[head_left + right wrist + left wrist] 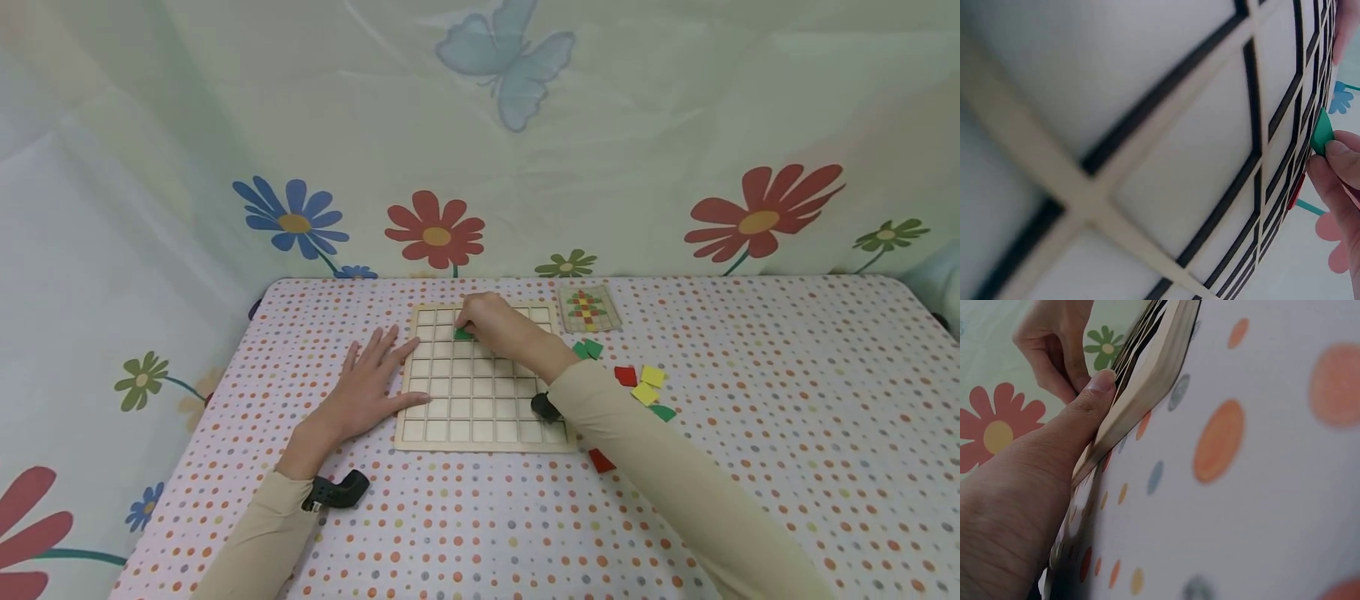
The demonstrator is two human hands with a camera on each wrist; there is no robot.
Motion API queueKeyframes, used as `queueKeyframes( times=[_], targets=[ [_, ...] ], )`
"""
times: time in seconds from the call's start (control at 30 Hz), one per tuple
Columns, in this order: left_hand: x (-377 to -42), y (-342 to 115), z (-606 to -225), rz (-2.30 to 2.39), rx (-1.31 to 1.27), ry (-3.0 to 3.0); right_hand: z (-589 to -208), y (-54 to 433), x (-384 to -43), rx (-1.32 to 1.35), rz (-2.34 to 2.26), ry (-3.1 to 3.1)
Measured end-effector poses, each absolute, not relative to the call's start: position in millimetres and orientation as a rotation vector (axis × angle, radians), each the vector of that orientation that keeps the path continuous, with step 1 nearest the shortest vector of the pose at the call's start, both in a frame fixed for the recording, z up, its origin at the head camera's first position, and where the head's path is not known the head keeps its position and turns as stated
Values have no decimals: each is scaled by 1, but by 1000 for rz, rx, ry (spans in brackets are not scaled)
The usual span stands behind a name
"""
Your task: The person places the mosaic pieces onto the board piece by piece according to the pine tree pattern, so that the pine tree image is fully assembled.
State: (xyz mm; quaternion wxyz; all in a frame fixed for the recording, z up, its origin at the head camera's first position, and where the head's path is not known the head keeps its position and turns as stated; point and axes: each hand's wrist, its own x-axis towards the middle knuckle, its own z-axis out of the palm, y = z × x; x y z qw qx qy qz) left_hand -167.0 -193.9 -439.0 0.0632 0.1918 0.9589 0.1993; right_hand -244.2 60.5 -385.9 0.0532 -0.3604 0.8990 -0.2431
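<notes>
A wooden grid board (483, 444) lies flat on the table. My left hand (363, 392) rests at its left edge with fingers spread; in the left wrist view its thumb (1079, 415) lies on the rim. Over the upper part of the grid, my right hand (498, 327) pinches a green tile (463, 334) between thumb and finger. The right wrist view shows this green tile (1322, 132) tilted at the grid cells. A red tile (1296, 192) sits on the board near it, hidden by the hand in the head view.
A pattern card (588, 309) with a tree design lies at the board's upper right. Right of the board are loose green tiles (593, 348), yellow tiles (652, 377), a red tile (625, 376) and a green rounded piece (663, 412). Another red tile (601, 461) lies by the right forearm.
</notes>
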Motion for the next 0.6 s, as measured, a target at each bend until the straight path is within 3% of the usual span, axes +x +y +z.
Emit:
queueKeyframes(
  times=[0.6],
  targets=[
    [-168, -194, -442, 601, 586, 2903, -386, 58, -242, -1197, -589, 2790]
  ],
)
